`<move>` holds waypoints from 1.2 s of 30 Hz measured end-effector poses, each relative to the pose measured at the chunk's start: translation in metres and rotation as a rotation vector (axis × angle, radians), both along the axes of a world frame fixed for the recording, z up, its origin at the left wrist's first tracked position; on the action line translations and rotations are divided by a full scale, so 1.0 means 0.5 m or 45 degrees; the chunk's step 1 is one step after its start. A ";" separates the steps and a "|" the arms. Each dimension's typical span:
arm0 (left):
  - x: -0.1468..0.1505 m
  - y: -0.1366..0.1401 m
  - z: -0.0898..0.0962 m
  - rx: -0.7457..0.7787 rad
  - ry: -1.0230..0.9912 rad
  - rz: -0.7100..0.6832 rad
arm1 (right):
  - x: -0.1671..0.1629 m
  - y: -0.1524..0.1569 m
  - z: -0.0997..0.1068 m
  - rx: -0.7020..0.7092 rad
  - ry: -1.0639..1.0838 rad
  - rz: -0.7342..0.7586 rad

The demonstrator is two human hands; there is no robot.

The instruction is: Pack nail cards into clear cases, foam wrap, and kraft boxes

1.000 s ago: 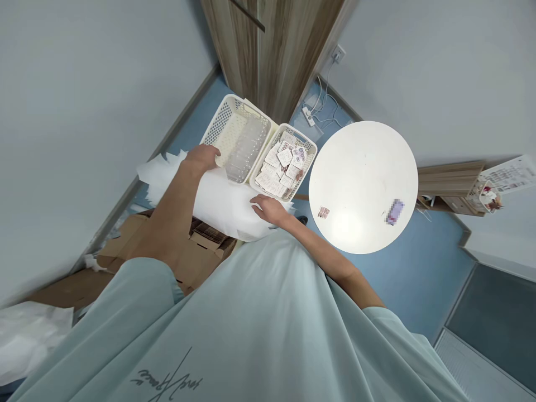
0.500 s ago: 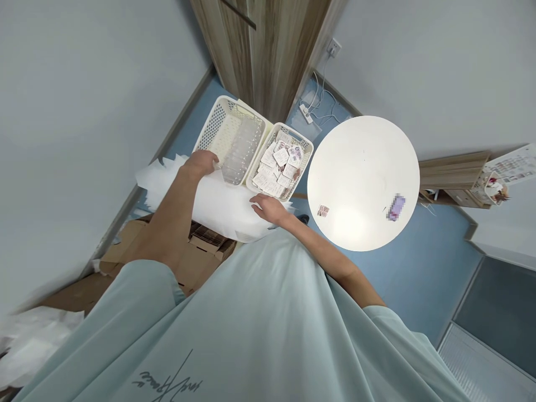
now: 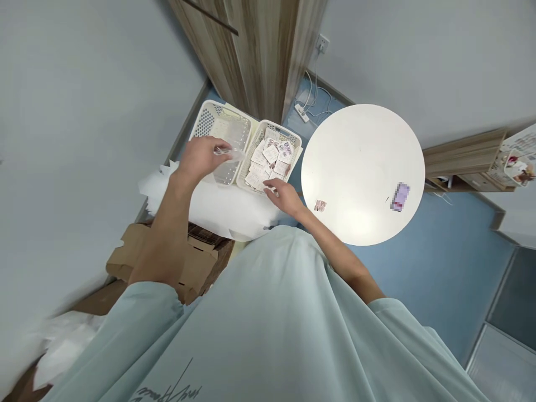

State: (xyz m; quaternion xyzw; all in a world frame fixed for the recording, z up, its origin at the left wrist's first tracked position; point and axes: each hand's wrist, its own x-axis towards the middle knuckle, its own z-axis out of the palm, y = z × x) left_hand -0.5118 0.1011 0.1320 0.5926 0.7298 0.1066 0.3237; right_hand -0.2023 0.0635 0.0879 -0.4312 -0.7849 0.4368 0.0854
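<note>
My left hand (image 3: pixel 201 156) is above the near side of the larger white basket (image 3: pixel 205 120), with fingers and thumb closed on a clear plastic case (image 3: pixel 237 154); its exact shape is hard to make out. More clear plastic cases (image 3: pixel 225 174) lie inside that basket. Beside it, a smaller white basket (image 3: pixel 296 137) holds a pile of small printed cards (image 3: pixel 262 159), some with purple or brown patterns. My right hand (image 3: pixel 285 196) hangs at this basket's near edge, close to the cards, its thumb and fingers apart and nothing visible between them.
White sheeting (image 3: pixel 218 209) lies in front of the baskets, above cardboard boxes (image 3: pixel 196 262). At right stands a round white table (image 3: pixel 360 162) bearing a small patterned card (image 3: pixel 320 205) and a blurred purple object (image 3: pixel 400 196). A wooden cabinet (image 3: pixel 259 56) and a power strip (image 3: pixel 301 113) are behind.
My left hand has lifted and moved right, bringing the clear plastic case up over the basket. My right hand has moved from the sheeting to the card basket's near edge.
</note>
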 end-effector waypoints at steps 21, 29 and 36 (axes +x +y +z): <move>0.782 -0.025 0.040 -0.205 -0.878 -0.103 | 0.595 -0.059 0.007 0.152 0.148 -0.678; 0.888 -0.068 0.023 -0.312 -0.973 -0.025 | 0.720 -0.073 -0.008 -0.090 0.343 -0.758; 0.954 -0.101 -0.054 -0.278 -0.888 0.131 | 0.746 -0.083 -0.050 -0.181 0.243 -0.812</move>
